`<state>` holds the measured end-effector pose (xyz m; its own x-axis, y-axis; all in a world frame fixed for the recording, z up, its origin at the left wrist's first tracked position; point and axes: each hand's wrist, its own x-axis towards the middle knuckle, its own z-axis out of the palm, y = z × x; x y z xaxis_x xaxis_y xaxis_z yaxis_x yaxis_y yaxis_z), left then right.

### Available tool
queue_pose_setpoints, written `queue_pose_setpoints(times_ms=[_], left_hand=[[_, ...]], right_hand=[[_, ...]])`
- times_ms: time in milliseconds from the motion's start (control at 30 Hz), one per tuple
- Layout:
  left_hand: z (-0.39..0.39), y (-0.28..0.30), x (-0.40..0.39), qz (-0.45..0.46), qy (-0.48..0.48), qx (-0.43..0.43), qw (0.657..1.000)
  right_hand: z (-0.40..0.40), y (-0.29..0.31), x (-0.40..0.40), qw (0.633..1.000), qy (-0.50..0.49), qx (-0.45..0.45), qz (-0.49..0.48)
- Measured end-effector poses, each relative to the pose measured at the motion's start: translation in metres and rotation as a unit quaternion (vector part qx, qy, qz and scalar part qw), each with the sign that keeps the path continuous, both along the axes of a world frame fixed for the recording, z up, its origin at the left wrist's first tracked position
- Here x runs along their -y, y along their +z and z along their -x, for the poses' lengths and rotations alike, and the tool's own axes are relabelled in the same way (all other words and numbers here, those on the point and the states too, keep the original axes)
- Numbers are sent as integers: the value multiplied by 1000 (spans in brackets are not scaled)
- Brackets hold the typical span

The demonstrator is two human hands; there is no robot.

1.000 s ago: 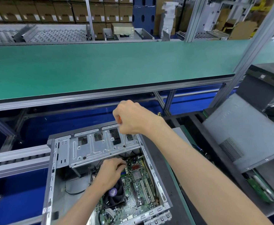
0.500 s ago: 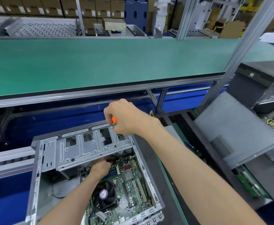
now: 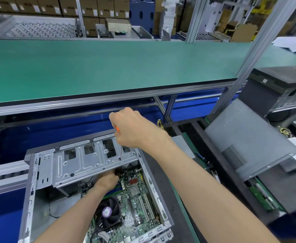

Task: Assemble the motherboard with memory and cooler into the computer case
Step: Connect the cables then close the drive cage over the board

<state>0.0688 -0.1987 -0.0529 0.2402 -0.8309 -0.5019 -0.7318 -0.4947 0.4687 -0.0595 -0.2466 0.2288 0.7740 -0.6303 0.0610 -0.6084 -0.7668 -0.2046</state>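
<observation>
Your right hand (image 3: 133, 128) is fisted round the orange-handled screwdriver (image 3: 120, 149), shaft pointing down, its tip on the grey drive cage (image 3: 89, 161) that bridges the far end of the computer case (image 3: 154, 186). Your forearm comes in from the lower right, wrist raised above the cage. Your left hand (image 3: 108, 179) reaches under the cage's near edge, knuckles up, fingers hidden beneath the metal (so I cannot tell whether they grip anything). The motherboard (image 3: 136, 204) lies flat in the case floor with the cooler (image 3: 106, 214) fan already seated on it, at the board's near left. Treat that board as stiff but fragile: handle it by its bare edges, never by the slots or the fan. The sheet-metal case is rigid, probably sharp at its edges, so keep your buried fingers clear of the cage's lip.
</observation>
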Motion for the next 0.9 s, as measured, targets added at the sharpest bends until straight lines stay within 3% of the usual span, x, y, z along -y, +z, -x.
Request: queue_pose_setpoints(times_ms=[300,467,633,800,900], left_hand=[[-7,-5,12,35,-113,29,993],[-20,-9,12,22,-157,-22,987],[-17,-7,16,54,-182,27,982],[-11,-2,18,8,-223,109,969],[-12,-4,16,44,-218,104,970]], right_hand=[[1,-3,1,1000,11,20,-10],[1,-6,0,1000,5,29,2],[2,-5,-2,999,0,39,6],[2,-6,-2,999,-4,49,14],[3,-7,-1,999,-10,47,15]])
